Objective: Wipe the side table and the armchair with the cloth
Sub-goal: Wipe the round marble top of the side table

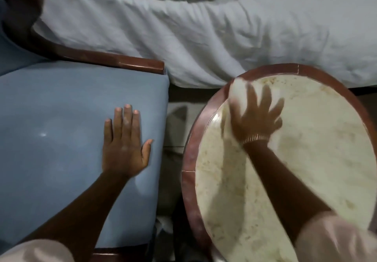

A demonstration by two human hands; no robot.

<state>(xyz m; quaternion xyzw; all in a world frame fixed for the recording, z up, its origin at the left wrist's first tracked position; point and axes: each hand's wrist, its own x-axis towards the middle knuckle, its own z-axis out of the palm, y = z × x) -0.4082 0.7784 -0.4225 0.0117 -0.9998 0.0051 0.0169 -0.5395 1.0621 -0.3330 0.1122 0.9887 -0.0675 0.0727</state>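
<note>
- The right hand lies on the round side table, fingers spread wide and pressing down on a pale cloth; the hand is blurred
- The cloth sits at the table's far left part, bunched under the palm, with one lump showing past the fingertips against the reddish-brown rim
- The table top is cream stone with mottled tan marks, ringed by the rim
- A gold-coloured bracelet circles the right wrist
- The left hand rests flat, palm down, on the blue seat cushion of the armchair, fingers straight and close together, thumb held out to the side, holding nothing
- The armchair's dark wooden arm runs along the far edge of the cushion
- A bed with rumpled white bedding lies just beyond both chair and table
- A strip of floor shows between armchair and table
</note>
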